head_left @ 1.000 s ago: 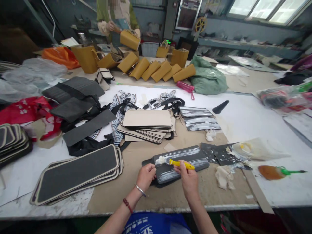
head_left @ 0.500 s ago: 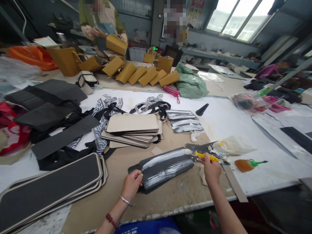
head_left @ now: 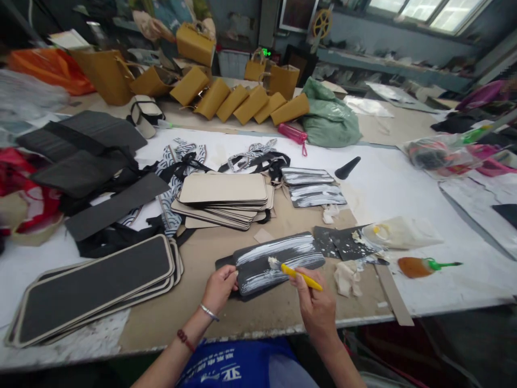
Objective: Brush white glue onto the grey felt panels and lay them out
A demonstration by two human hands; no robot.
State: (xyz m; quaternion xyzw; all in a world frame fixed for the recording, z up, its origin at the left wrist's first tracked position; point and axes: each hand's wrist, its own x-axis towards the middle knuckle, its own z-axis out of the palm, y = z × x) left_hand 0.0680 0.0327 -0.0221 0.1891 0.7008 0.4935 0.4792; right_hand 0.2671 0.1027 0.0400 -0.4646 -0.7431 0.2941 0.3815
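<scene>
In my right hand (head_left: 317,304) is a brush with a yellow handle (head_left: 305,277). Its whitish tip rests over the middle of a dark panel (head_left: 252,262) streaked with white paste. My left hand (head_left: 220,288) pinches this panel's left end between thumb and fingers. Beneath it another dark piece shows at the edges. Just right of the panel, dark scraps (head_left: 343,242) spotted with paste lie by a translucent bag (head_left: 404,231) of pale stuff. Behind, two smaller panels (head_left: 319,195) also carry white streaks.
Beige panels (head_left: 224,188) are stacked behind my left hand; dark panels with beige rims (head_left: 97,291) are piled at left. A bottle of amber liquid (head_left: 416,267) lies at right. Mustard bags (head_left: 234,102) line the far table, where a person (head_left: 153,24) handles one.
My right hand has brought the brush left and nearer me, from the panel's right end to its middle. The left hand keeps its hold. The view has tilted down.
</scene>
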